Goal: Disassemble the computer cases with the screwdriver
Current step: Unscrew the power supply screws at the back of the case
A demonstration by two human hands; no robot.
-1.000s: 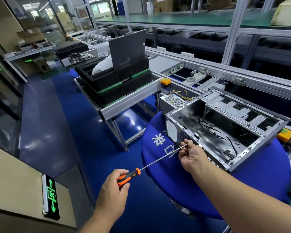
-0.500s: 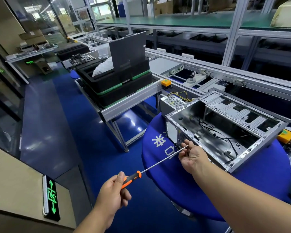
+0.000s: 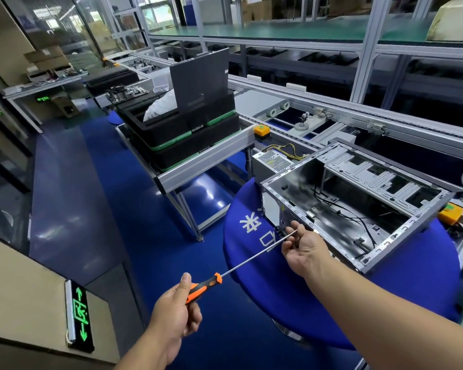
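1. computer case (image 3: 358,204) lies on its side with the open face up, right of centre of the frame, on a round blue table (image 3: 401,297) that has white characters printed on it.
2. left hand (image 3: 175,313), lower centre, is clenched around the orange-and-black handle of the screwdriver (image 3: 241,267). thumb lies along the top of the handle.
3. the screwdriver's long thin shaft runs up and to the right from the handle, and its tip sits at the case's near left corner, by the vented rear panel.
4. right hand (image 3: 304,251) is at that same corner, fingers curled and pinching the shaft near its tip. can't tell whether the tip is seated in a screw; fingers hide it.
5. inside the case: black cables on the floor of the chassis, a silver drive cage along the far side.
6. power supply (image 3: 271,162) with yellow wires sits just behind the case, towards the centre of the frame.
7. stacked black trays (image 3: 187,137) with green edges sit on an aluminium conveyor frame (image 3: 206,162), upper centre; a dark panel (image 3: 199,81) stands upright in them.
8. green exit sign (image 3: 79,312) at lower left; blue floor (image 3: 112,198) below.
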